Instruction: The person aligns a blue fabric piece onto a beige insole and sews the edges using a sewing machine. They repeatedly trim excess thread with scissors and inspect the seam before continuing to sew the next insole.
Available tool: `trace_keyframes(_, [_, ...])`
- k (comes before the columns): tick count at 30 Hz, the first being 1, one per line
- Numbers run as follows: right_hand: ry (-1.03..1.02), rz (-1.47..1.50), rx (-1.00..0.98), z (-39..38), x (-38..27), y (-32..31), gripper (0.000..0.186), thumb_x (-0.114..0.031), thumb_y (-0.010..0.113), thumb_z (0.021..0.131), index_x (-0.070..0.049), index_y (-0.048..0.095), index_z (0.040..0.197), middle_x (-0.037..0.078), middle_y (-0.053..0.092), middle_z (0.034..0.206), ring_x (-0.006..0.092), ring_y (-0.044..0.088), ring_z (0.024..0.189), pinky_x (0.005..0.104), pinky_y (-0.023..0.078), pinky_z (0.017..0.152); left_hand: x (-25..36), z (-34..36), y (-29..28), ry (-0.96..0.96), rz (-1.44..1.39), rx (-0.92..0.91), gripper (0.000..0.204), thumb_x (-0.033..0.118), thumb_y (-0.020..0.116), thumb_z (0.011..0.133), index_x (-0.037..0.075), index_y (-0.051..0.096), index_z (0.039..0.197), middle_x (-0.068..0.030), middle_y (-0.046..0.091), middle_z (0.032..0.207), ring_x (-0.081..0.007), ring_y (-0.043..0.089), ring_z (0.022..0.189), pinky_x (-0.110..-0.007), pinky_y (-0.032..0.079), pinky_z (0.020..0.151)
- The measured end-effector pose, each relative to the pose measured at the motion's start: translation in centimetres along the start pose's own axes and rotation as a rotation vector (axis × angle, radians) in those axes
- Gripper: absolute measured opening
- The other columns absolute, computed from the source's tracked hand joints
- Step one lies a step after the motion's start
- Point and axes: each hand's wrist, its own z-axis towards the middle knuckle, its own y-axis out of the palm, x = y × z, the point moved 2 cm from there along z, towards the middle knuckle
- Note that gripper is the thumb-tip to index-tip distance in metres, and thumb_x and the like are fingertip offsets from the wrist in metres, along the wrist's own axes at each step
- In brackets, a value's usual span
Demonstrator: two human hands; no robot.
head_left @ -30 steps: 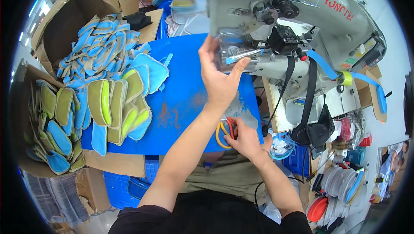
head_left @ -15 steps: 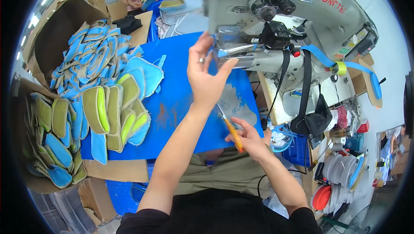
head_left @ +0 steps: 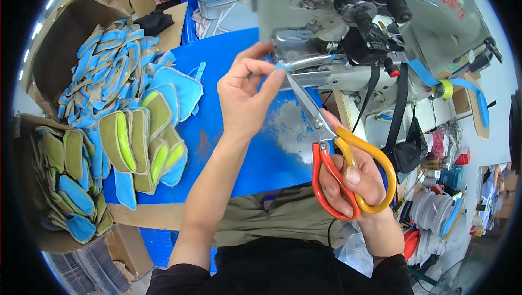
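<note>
- Scissors [head_left: 322, 127], head view: in front of sewing mach. [head_left: 304, 20], above near R part of blue table [head_left: 217, 50]; blades slant up-L, tips close to L fingertips.
- R hand [head_left: 353, 181]: fingers wrapped round orange + red handles, clamped on scissors.
- L hand [head_left: 244, 91]: thumb + forefinger almost together at blue tape end [head_left: 283, 66], by mach.'s arm; blurred, can't tell if pinching.
- Olive/blue pads [head_left: 141, 140] heaped on table's L side, next to cardboard boxes [head_left: 57, 58].
</note>
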Motion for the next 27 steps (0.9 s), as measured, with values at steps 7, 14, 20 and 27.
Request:
trace_keyframes(7, [-0.041,0.085,0.078,1.2,1.0,0.8,0.081,-0.023,0.063,0.098,-0.009,0.018,0.164,0.007,0.057,0.081,0.0087,0.045,0.042,0.0217,0.037,0.042,0.0,0.6,-0.1,-0.147,-0.118,-0.041,0.011,0.000,0.074,0.090,0.000,0.065,0.095,-0.0224,0.052,0.141,-0.0199,0.058,0.123,-0.033,0.050,0.099])
trace_keyframes(14, [-0.246,-0.140,0.239,3.3,5.1,3.8,0.073,-0.006,0.054,0.101,-0.006,0.016,0.163,0.010,0.059,0.086,0.0091,0.049,0.048,0.0227,0.040,0.044,-1.2,0.4,0.2,-0.241,-0.287,0.010,0.013,0.002,0.072,0.090,0.005,0.062,0.097,-0.0217,0.053,0.142,-0.0170,0.060,0.117,-0.031,0.050,0.098])
trace_keyframes(20, [-0.253,-0.082,0.230,4.3,5.2,4.5,0.074,-0.015,0.056,0.101,-0.003,0.013,0.161,0.009,0.056,0.078,0.0104,0.049,0.046,0.0240,0.041,0.044,-1.4,0.1,-0.3,-0.321,-0.338,-0.016,0.012,0.007,0.072,0.091,0.005,0.062,0.097,-0.0186,0.054,0.142,-0.0133,0.060,0.106,-0.028,0.049,0.092])
trace_keyframes(27, [-0.271,-0.141,0.188,0.9,7.7,3.3,0.078,-0.015,0.062,0.099,-0.005,0.015,0.161,0.009,0.057,0.078,0.0103,0.050,0.050,0.0226,0.041,0.046,-1.3,0.1,0.7,-0.232,-0.264,0.024,0.013,0.008,0.073,0.091,0.006,0.061,0.095,-0.0106,0.059,0.128,-0.0080,0.054,0.092,-0.024,0.046,0.081])
